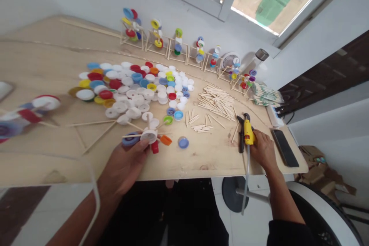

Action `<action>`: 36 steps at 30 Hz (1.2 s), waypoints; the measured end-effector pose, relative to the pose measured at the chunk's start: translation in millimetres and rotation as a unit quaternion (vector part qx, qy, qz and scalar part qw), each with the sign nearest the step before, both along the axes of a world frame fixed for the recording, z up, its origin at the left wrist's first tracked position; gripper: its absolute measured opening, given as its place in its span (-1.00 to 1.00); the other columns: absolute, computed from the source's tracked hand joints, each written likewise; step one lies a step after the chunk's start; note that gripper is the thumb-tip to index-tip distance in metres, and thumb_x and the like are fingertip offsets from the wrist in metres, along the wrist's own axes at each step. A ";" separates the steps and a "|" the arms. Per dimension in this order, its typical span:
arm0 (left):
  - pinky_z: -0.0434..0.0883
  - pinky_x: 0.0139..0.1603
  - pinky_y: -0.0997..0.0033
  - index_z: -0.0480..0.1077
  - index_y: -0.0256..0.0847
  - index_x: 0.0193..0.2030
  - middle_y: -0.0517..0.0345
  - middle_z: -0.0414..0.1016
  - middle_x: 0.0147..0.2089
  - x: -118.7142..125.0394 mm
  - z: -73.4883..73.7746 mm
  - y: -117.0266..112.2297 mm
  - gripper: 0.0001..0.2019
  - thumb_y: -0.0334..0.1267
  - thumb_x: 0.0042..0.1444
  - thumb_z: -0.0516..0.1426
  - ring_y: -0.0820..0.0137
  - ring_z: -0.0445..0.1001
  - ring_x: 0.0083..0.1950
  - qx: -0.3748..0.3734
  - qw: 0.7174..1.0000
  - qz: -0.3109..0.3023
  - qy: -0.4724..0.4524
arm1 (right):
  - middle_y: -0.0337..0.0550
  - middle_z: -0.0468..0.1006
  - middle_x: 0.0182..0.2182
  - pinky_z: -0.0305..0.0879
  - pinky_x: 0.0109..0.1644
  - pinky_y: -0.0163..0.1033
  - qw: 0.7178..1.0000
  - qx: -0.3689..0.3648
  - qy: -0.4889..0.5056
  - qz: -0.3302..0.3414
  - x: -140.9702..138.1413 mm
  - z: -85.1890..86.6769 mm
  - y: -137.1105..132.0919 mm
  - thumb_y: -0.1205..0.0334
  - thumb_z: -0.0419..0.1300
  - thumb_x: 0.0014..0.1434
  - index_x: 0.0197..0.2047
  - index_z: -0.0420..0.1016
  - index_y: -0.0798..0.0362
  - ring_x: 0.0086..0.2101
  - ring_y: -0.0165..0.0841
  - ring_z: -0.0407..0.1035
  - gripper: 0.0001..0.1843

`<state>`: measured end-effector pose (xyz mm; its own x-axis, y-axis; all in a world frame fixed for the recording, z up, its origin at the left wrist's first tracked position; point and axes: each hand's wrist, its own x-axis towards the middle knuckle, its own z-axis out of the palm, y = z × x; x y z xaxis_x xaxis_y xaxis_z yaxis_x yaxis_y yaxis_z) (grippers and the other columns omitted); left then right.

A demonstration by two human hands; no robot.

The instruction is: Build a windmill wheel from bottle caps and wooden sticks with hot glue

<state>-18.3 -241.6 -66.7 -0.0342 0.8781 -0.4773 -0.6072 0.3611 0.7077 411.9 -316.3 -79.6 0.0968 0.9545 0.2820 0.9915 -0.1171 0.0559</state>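
Observation:
My left hand [127, 163] is closed on a small pinwheel [149, 136] made of wooden sticks and bottle caps: a white cap in the middle, with blue, red and orange caps around it. It rests on the wooden table [201, 157] near the front edge. My right hand [261, 149] lies at the table's right front and grips a yellow glue gun [247, 132], whose cable hangs over the edge. A loose blue cap [183, 142] lies between the two hands.
A heap of coloured bottle caps [135, 84] covers the table's middle. Short wooden sticks [217, 102] lie right of it. Finished cap windmills [177, 44] line the back wall, beside a small fan [230, 60]. A phone [284, 147] lies at the right edge. Another cap wheel [25, 113] is blurred at left.

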 end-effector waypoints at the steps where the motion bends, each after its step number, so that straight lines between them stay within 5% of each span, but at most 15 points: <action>1: 0.46 -0.35 0.45 0.53 -0.21 -0.45 0.17 0.55 -0.35 -0.4 -0.2 0.2 -0.56 -0.32 -0.58 0.52 0.35 0.48 -0.24 -0.001 1.000 0.003 -0.003 | 0.12 0.56 0.00 0.34 -0.02 0.06 1.000 0.008 0.027 0.003 1.8 0.3 0.0 0.25 0.14 0.13 0.06 0.43 0.04 -0.05 -0.01 0.41 -0.60; 4: 0.49 -0.29 0.45 0.52 -0.21 -0.44 0.18 0.54 -0.36 -1.2 -1.3 0.7 -0.56 -0.35 -0.58 0.52 0.34 0.49 -0.22 -0.005 1.000 0.011 -0.005 | 0.12 0.58 -0.09 0.38 -0.05 0.05 0.986 0.047 0.158 -0.016 3.3 3.4 0.7 0.13 0.14 0.13 0.03 0.44 0.06 -0.11 -0.04 0.45 -0.60; 7: 0.51 -0.24 0.46 0.51 -0.21 -0.43 0.21 0.54 -0.37 -1.0 -3.0 0.8 -0.54 -0.33 -0.60 0.52 0.37 0.50 -0.23 -0.010 1.000 0.019 -0.002 | 0.05 0.60 -0.14 0.40 -0.19 -0.07 0.937 0.096 0.328 -0.074 -9.4 10.8 4.9 0.01 0.17 0.14 0.00 0.47 0.06 -0.21 -0.13 0.47 -0.57; 11: 0.48 -0.22 0.53 0.51 -0.19 -0.44 0.28 0.53 -0.41 0.5 -6.4 -0.4 -0.51 -0.37 -0.66 0.51 0.45 0.48 -0.30 -0.011 0.999 0.045 0.022 | -0.01 0.63 -0.21 0.39 -0.27 -0.17 0.851 0.141 0.501 -0.065 -59.3 26.5 14.3 -0.10 0.21 0.15 -0.12 0.54 0.04 -0.25 -0.20 0.51 -0.60; 13: 0.46 -0.24 0.54 0.51 -0.18 -0.45 0.31 0.53 -0.42 1.3 -7.5 -1.5 -0.50 -0.42 -0.69 0.49 0.48 0.45 -0.35 -0.009 0.998 0.058 0.039 | -0.02 0.64 -0.25 0.40 -0.29 -0.17 0.830 0.120 0.543 -0.042 -95.8 35.2 16.2 -0.12 0.24 0.15 -0.17 0.57 0.03 -0.26 -0.20 0.52 -0.62; 17: 0.45 -0.23 0.52 0.51 -0.17 -0.46 0.34 0.52 -0.45 2.1 -6.4 -4.2 -0.53 -0.43 -0.67 0.48 0.48 0.45 -0.36 0.000 0.995 0.077 0.069 | -0.03 0.66 -0.25 0.38 -0.38 -0.24 0.817 -0.010 0.576 -0.011 -169.5 48.3 9.8 -0.10 0.26 0.17 -0.15 0.60 0.02 -0.24 -0.18 0.52 -0.63; 21: 0.49 -0.19 0.45 0.53 -0.16 -0.44 0.29 0.57 -0.40 1.4 -3.3 -6.8 -0.55 -0.41 -0.62 0.48 0.42 0.50 -0.31 0.006 0.992 0.084 0.091 | -0.13 0.61 -0.28 0.42 -0.23 -0.24 0.815 -0.086 0.567 0.086 -215.7 49.5 1.7 0.02 0.19 0.29 -0.18 0.56 0.00 -0.24 -0.26 0.50 -0.76; 36: 0.47 -0.06 0.49 0.60 -0.07 -0.23 0.26 0.63 -0.24 -6.2 -29.4 -14.9 -0.56 -0.22 -0.35 0.49 0.41 0.54 -0.22 0.107 0.968 0.051 0.223 | -0.25 0.32 -0.40 0.23 -0.30 -0.23 0.849 -0.063 0.512 0.110 -245.5 42.3 3.1 0.10 0.15 0.30 -0.33 0.31 0.00 -0.38 -0.35 0.28 -0.79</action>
